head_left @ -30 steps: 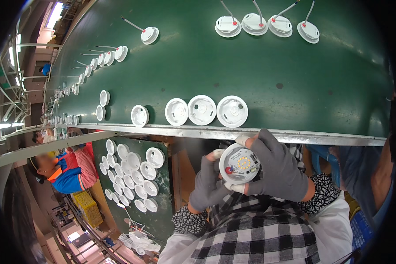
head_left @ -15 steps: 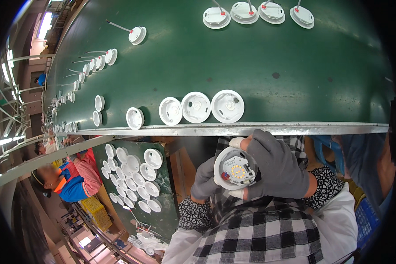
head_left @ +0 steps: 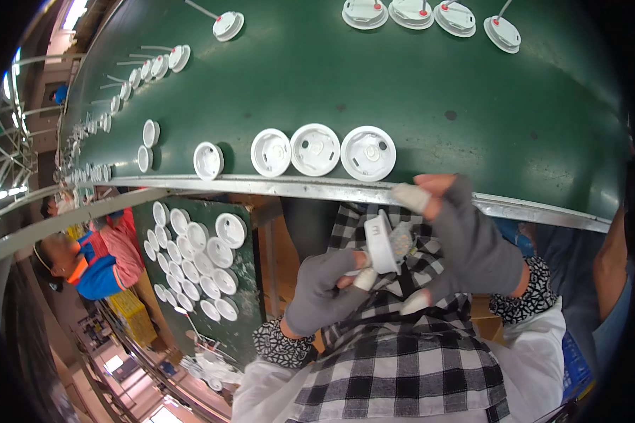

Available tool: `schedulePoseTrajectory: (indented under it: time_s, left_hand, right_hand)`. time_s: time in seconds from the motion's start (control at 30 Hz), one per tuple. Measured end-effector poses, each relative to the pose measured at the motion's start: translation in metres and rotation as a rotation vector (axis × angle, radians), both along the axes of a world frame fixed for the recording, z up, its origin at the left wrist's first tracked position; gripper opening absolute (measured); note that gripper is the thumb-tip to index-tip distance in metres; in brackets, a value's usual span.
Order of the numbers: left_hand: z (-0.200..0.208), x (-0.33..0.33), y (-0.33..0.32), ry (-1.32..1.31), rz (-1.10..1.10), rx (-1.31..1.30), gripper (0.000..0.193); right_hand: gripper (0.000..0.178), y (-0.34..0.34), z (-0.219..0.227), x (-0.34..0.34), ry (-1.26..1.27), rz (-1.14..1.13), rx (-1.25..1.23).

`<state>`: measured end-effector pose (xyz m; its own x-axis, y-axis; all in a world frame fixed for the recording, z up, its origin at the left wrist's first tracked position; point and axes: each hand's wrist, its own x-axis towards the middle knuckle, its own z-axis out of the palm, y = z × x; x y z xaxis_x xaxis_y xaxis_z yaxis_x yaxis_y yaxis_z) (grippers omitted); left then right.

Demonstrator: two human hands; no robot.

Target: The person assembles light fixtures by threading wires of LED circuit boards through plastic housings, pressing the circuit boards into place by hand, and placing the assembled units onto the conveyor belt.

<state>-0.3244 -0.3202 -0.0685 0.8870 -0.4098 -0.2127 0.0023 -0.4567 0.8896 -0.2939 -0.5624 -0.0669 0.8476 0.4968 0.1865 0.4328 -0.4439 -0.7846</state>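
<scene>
My left hand, in a grey glove with light fingertips, grips the rim of a white round lamp housing above my lap. The housing is turned on its side, its open face toward the right. Beside that face shows a blurred LED board; whether it still touches the housing I cannot tell. My right hand, gloved the same way, is spread open to the right of the board, thumb and fingers wide apart. Along the near edge of the green table stand several white housings, open side up.
A metal edge strip borders the green table. Several white lamps with cable stubs sit at its far side, more toward the left. A lower side table at left holds many white cups. Farther left works another person.
The housing has turned from facing up to lying on its side, and the board shows outside its rim. My right hand has let go and moved right, opening. The whole view has shifted slightly.
</scene>
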Motion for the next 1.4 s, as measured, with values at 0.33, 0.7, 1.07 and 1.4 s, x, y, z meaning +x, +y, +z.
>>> schedulePoseTrajectory:
  time_s: [0.33,0.7,1.07,1.4]
  left_hand:
    - [0.007,-0.011,0.02,0.485,-0.314,-0.14,0.024]
    - [0.006,-0.052,-0.003,0.861,0.122,-0.812,0.044]
    - [-0.006,-0.026,0.019,0.079,-0.011,-0.136,0.039]
    - [-0.004,-0.042,-0.006,0.333,0.01,-0.071,0.088]
  right_hand:
    - [0.069,0.014,-0.042,-0.043,0.666,0.3,0.302]
    - [0.058,0.023,-0.044,-0.097,0.863,0.215,0.431]
    - [0.06,0.029,-0.039,-0.077,1.102,0.008,0.275]
    - [0.081,0.027,-0.025,-0.049,0.638,0.072,0.164]
